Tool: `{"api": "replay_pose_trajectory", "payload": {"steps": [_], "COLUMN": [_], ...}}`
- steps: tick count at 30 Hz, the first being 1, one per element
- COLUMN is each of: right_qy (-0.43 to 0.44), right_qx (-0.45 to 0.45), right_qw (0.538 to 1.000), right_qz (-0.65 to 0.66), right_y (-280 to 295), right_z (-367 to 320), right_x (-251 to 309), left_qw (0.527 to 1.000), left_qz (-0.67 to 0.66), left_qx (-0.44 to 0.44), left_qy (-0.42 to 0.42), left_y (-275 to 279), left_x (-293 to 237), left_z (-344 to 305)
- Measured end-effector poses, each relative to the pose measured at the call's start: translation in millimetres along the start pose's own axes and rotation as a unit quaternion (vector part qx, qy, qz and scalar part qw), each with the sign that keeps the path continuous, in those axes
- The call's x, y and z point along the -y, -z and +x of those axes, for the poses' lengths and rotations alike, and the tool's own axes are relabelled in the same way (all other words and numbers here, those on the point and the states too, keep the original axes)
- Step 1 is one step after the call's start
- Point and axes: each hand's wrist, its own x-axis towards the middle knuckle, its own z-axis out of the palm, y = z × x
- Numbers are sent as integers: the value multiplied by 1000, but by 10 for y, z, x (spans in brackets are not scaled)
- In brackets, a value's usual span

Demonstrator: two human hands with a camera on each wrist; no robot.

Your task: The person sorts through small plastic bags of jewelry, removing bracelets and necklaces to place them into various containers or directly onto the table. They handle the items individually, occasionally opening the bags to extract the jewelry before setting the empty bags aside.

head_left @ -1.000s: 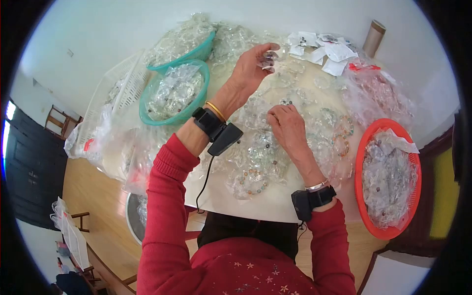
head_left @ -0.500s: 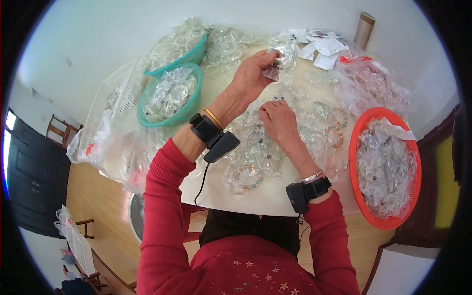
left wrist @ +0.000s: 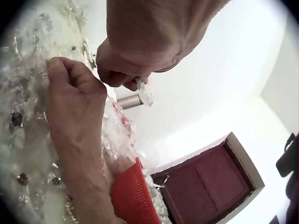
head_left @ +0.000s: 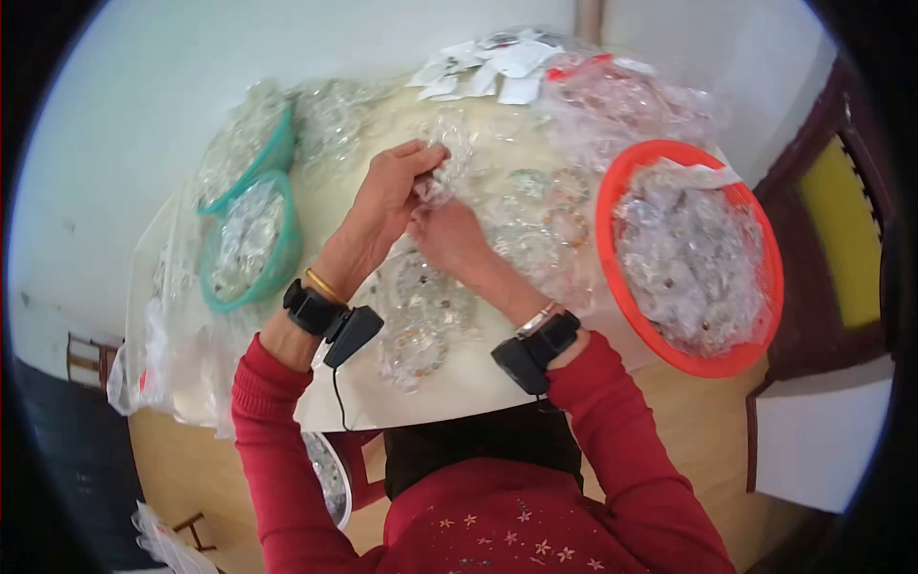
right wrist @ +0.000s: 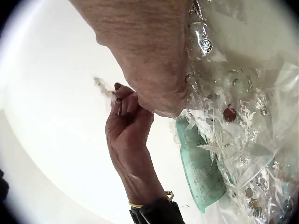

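My left hand (head_left: 387, 191) is raised over the middle of the table, gripping clear plastic packets (head_left: 454, 158) that hold beaded jewelry. In the right wrist view, a packet (right wrist: 105, 87) sticks out past its fingers. My right hand (head_left: 454, 239) is close beside it, lower and to the right, fingertips near the left palm. Seen from the left wrist, the right hand's (left wrist: 74, 107) thumb and curled fingers come together; I cannot tell whether they pinch a packet. Below the hands lies a spread of bagged bracelets (head_left: 426, 316), some with dark or orange beads.
A red basket (head_left: 775, 277) full of packets is at the right. Two teal baskets (head_left: 292, 234) of packets stand at the left. White packets (head_left: 521, 57) and a bag of pinkish packets (head_left: 622, 100) lie along the back. Plastic bags (head_left: 191, 364) are at the left edge.
The head view has swung to the right, so the table appears farther left and turned. My right hand has come up from the pile toward the left hand, which keeps its packets.
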Motion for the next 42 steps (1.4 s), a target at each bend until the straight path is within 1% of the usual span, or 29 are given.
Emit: {"api": "replay_pose_trajectory", "payload": {"steps": [2,3,5,6,7,8,10,11,14,16,19,21,22,23,25,26,27,29,30,31,32,33,34,35,36,37,40,41,42], "right_qy": [-29,-37,-71,-87,-93,-60,8,2,13,25,38,-34,-68,-66,-18,7,10,27,39,53,55,56,68,67,66,74,58,61,76], "right_qx": [1,-3,-24,-34,-36,-83,-176,-179,-137,-109,-81,-69,-63,-63,-6,23,26,-32,-59,-51,-119,-187,-181,-145,-107,-102,-5,-2,-13], "right_qw": [998,998,982,967,967,952,901,902,917,925,932,942,945,945,987,996,996,997,995,994,988,977,977,979,980,979,987,987,992], "right_qz": [56,50,173,235,232,290,396,393,374,363,352,327,314,315,161,81,82,69,67,78,79,82,94,126,155,161,148,150,101], "right_y": [-121,-56,92,123,85,15,-93,-111,-148,-158,-163,-140,-126,-106,-63,-49,-46,-105,-147,-174,-188,-182,-172,-97,-50,-46,-44,-58,-88], "right_z": [-14,-3,13,4,-26,-72,-146,-151,-149,-142,-119,-57,-32,-19,-12,-20,-37,-84,-108,-108,-84,-67,-80,-93,-101,-100,-96,-114,-133], "right_x": [-29,3,76,96,88,71,23,7,-49,-80,-80,-18,8,17,-4,-14,-10,32,77,98,85,88,87,90,97,106,122,120,115], "left_qw": [1000,999,998,994,988,987,978,977,963,958,947,895,894,856,766,766,758,732,736,726,716,720,733,744,748,752,761,776,780], "left_qz": [-12,-25,-37,-52,-67,-68,-55,-56,148,174,219,394,396,455,563,563,593,644,646,650,654,656,648,637,637,633,625,593,554], "left_qx": [23,32,49,94,138,143,197,203,160,153,130,49,47,42,31,28,68,143,132,166,199,182,185,189,178,175,170,154,137], "left_qy": [7,14,24,0,-23,-19,-48,-44,-158,-169,-195,-205,-205,-241,-309,-308,-265,-167,-158,-150,-141,-131,-98,-67,-60,-51,-35,-146,-255], "left_y": [-134,-196,-396,-546,-705,-918,-1335,-1430,-1616,-1537,-1197,-884,-695,-485,-254,-225,-193,-140,-111,-103,-82,-66,-67,-46,-7,26,114,160,198], "left_x": [27,46,6,-61,-124,-195,-279,-247,-166,-103,4,48,116,212,298,293,291,265,282,292,293,290,287,286,286,285,370,498,613], "left_z": [94,142,204,239,251,212,128,130,132,187,294,360,412,476,511,499,480,361,346,388,425,450,483,499,498,497,464,432,395]}}
